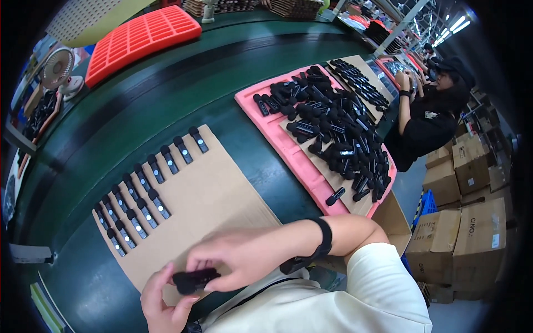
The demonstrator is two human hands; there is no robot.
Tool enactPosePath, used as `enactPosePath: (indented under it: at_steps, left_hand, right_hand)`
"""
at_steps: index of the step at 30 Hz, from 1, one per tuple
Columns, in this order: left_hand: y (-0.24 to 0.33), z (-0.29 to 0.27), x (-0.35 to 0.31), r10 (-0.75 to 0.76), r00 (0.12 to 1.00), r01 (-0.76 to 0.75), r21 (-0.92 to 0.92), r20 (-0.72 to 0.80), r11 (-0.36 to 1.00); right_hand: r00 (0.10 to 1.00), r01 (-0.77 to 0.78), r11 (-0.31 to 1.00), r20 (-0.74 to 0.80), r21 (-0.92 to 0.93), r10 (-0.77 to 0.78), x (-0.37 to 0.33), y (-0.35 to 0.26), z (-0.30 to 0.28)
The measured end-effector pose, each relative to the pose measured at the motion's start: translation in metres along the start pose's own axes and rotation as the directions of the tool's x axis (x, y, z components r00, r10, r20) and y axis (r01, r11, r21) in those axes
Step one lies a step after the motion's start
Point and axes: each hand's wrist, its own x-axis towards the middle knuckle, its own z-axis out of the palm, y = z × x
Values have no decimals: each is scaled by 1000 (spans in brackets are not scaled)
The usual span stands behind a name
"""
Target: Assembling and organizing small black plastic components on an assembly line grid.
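Low over the near end of a cardboard sheet point(216, 194), my right hand point(239, 258) grips a small black clip-on microphone point(194, 280) with a round foam head. My left hand point(161, 305) is beside that foam head, thumb and forefinger apart; whether they touch it I cannot tell. Similar microphones point(139, 225) lie in two slanting rows on the far left part of the sheet, each with a small light-coloured spot on its body. To the right, a large jumbled heap of black microphones point(338, 127) covers a pink tray point(258, 116) and the cardboard on it.
The green work surface point(222, 72) carries a red compartment tray point(144, 41) at the far left, near a small fan point(58, 69). Another cardboard sheet with microphones point(361, 83) lies beyond the pink tray. A co-worker point(427, 116) is at the right; cardboard boxes point(472, 238) are stacked behind me.
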Motion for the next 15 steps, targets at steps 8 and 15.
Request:
enactPosePath:
  at_steps: [8,15]
  left_hand:
    - [-17,4,-14,-193,973,172,-164,-123,971]
    - [-20,4,-17,-167,972,124,-245,-164,962]
  right_hand:
    - [894,265,883,-244,-388,-376,11,15,28]
    - [790,348,817,-325,-461,-520,15,23,30]
